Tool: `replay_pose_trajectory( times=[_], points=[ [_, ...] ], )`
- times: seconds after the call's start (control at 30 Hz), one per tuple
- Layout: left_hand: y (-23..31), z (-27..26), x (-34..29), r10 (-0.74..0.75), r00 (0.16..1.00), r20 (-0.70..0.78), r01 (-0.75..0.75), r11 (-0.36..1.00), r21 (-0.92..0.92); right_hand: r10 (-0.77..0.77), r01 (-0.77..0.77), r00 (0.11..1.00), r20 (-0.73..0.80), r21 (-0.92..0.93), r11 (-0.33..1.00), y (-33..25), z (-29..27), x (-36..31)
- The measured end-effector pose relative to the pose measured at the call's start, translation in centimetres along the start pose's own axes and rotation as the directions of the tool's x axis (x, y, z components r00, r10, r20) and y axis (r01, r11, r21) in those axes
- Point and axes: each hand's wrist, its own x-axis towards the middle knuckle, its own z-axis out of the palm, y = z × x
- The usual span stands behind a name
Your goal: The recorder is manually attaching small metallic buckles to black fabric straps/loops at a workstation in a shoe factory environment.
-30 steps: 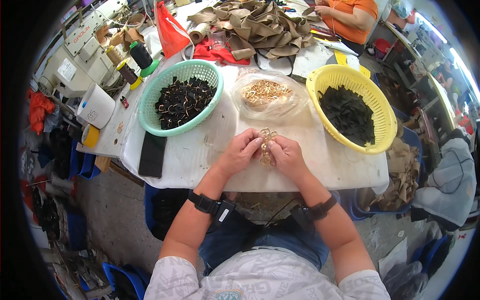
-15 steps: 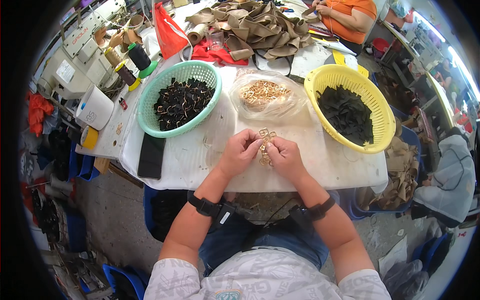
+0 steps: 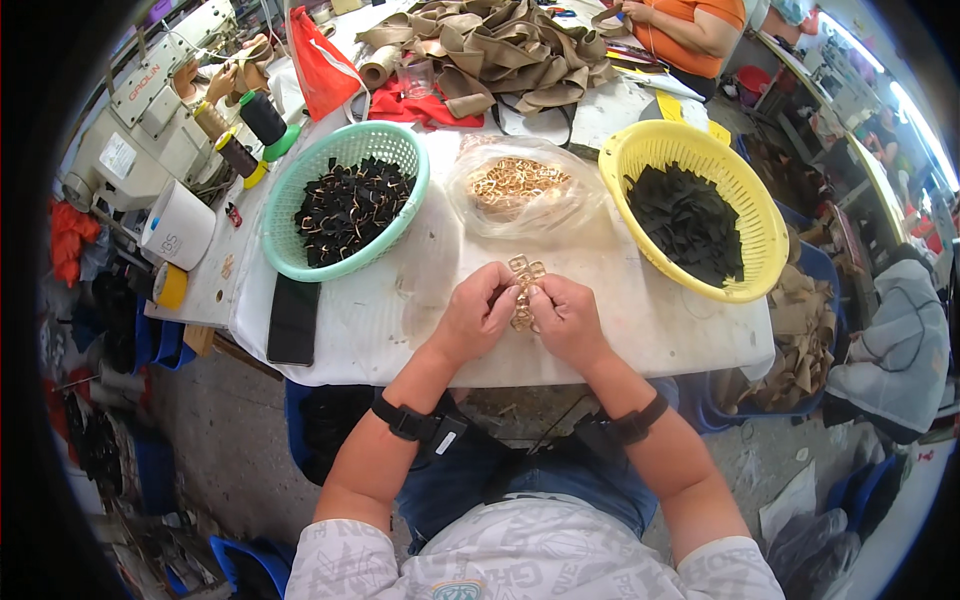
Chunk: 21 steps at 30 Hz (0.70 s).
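Observation:
My left hand (image 3: pixel 478 312) and my right hand (image 3: pixel 566 315) meet above the near edge of the white table. Between their pinched fingers is a small cluster of gold metal buckles (image 3: pixel 525 272), some poking out above the fingertips and some hanging below. Just beyond lies a clear plastic bag (image 3: pixel 525 222) with many loose gold buckles (image 3: pixel 515 183). A mint-green basket (image 3: pixel 278 240) to the left holds black fabric pieces fitted with gold metal (image 3: pixel 352 210). In the yellow basket (image 3: pixel 765 235) at the right are plain black fabric strips (image 3: pixel 685 222).
A black phone (image 3: pixel 293 320) lies at the table's left edge. Behind it stand a white bin (image 3: pixel 178 228), thread cones (image 3: pixel 262 118) and a sewing machine (image 3: pixel 125 140). Brown fabric pieces (image 3: pixel 500 50) are heaped at the back. Across the table sits a person in orange (image 3: pixel 690 35).
The table and its contents have shifted slightly left in the view. My hands stay together on the gold buckles, with only a small change of finger position.

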Motion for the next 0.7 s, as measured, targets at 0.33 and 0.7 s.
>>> replay_pose_trajectory(
  times=[0.33, 0.7],
  points=[
    [-0.4, 0.0, -0.1, 0.063, 0.997, -0.054, -0.058, 0.995, 0.081, -0.012, 0.013, 0.999, 0.038, -0.025, 1.000, -0.7, -0.1, 0.4],
    [-1.3, 0.2, -0.3, -0.030, 1.000, 0.006, 0.030, 0.976, -0.217, 0.114, -0.118, 0.993, 0.042, 0.084, 0.990, -0.8, -0.4, 0.3]
  ],
)
